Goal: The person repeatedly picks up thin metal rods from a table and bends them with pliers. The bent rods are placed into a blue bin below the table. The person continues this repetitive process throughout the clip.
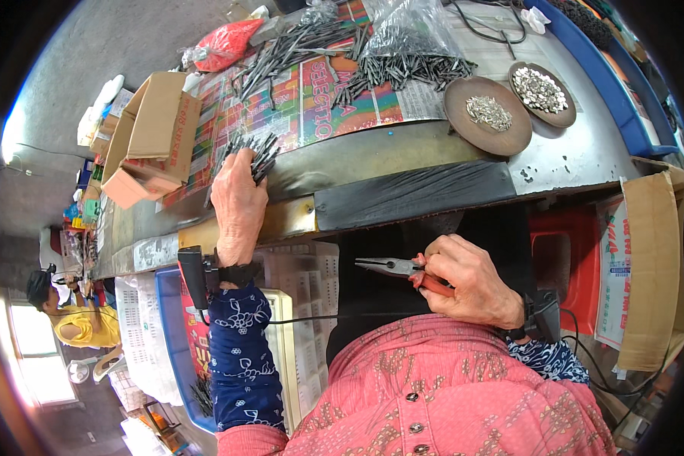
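Observation:
At the table's near left edge, my left hand (239, 199) has its fingers closed around a bundle of thin dark strips (263, 154). The strips fan out beyond the fingers, and some fingertips are hidden by the hand. Lower and to the right, my right hand (467, 280) grips red-handled pliers (394, 265) in front of my body. The pliers' metal nose points left, and nothing shows between the jaws. A heap of similar dark strips (403, 72) spills from a clear plastic bag (410, 30) farther back on the table.
Two brown dishes stand at the back right: one (463, 125) with small metal pieces, another (562, 118) with round silvery ones. An open cardboard box (156, 125) and a red bag (232, 44) are at the left. Blue trays (615, 99) line the right side. Someone in yellow (91, 325) sits far left.

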Demonstrator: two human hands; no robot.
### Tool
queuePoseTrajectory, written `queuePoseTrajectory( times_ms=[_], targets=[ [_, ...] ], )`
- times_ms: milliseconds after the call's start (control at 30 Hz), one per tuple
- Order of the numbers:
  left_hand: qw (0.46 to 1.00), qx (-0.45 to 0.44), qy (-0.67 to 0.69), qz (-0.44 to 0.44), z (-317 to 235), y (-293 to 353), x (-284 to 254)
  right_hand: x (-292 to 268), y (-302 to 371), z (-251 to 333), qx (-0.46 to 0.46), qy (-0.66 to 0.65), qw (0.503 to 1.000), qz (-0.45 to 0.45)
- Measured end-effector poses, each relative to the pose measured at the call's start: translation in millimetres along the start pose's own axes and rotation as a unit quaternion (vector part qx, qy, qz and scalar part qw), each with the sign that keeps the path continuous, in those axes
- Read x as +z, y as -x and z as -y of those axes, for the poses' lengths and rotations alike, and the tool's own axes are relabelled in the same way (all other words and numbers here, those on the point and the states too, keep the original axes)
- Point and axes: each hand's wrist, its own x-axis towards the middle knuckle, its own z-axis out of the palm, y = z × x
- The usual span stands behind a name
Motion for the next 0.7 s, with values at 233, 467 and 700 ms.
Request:
queuePoseTrajectory(
  times_ms=[233, 467, 700],
  targets=[
    [0.999, 0.031, -0.029, 0.01, -3.7, 1.1, -2.3, 0.3, 1.0, 0.7, 0.0, 0.003, 1.0, -0.007],
    [0.952, -0.035, 0.301, -0.045, -37.4, 22.8, -24.2, -11.7, -0.3, 8.8, -0.026, 0.028, 0.998, -0.045],
    [0.742, -0.217, 0.627, 0.099, -98.9, 87.9, -63.6, -21.5, -6.6, 25.2, -0.072, 0.097, 0.985, -0.121]
  ],
)
